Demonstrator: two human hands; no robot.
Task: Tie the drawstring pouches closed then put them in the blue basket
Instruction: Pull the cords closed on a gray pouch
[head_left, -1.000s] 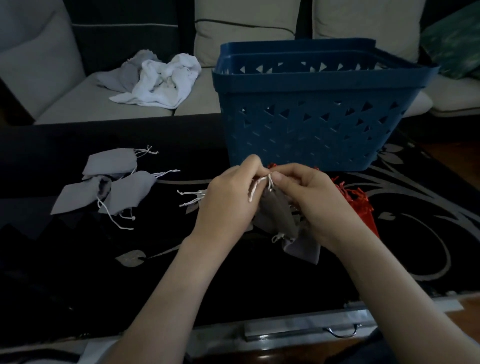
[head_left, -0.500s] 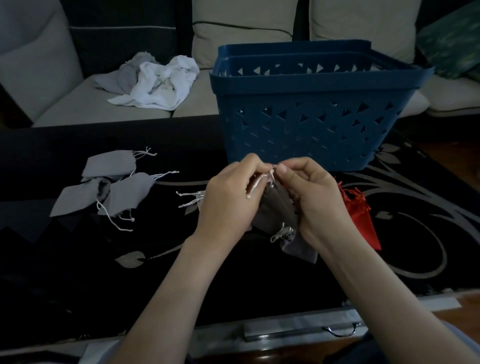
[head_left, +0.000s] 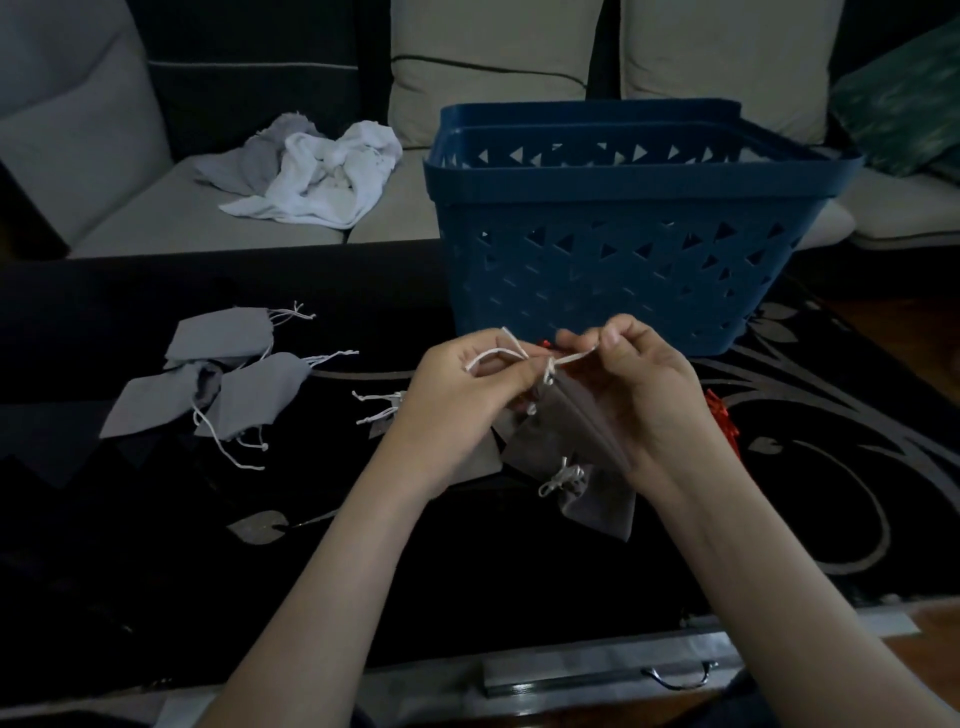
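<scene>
Both hands are raised just above the tabletop (head_left: 810, 483), close together, each grasping the white drawstring (head_left: 491, 357) of one grey pouch (head_left: 563, 423). The left hand (head_left: 467, 387) pinches a loop of the cord between thumb and forefinger, the loop arching up and out over its knuckles. The right hand (head_left: 647, 397) pinches the other strand between thumb and forefinger, and that strand is stretched nearly level from the pouch's neck to its fingertips. The two strands meet at the gathered neck, which sits in the gap between the two thumbs.

The pouch hangs from that neck. Its long axis runs from the neck, which points up and away from the person toward the basket, down and back toward the right wrist, with the body lying against the right palm. Whether the knot is closed cannot be told.

Just below the right wrist a second grey pouch (head_left: 602, 512) lies on the tabletop with its cord bunched at the end nearest the hands. A red pouch (head_left: 719, 421) shows just beyond the outer edge of the right hand, mostly hidden by it. Loose cord ends (head_left: 376, 408) lie just beside the left hand on its outer side. Farther out on that side three flat grey pouches (head_left: 260, 397) overlap, well apart from the hands, their necks pointing back toward the hands.

The blue basket (head_left: 597, 270) stands upright directly beyond both hands, near the fingertips. Past it, beyond the left hand, crumpled white cloth (head_left: 322, 179) lies on the sofa (head_left: 171, 218).
</scene>
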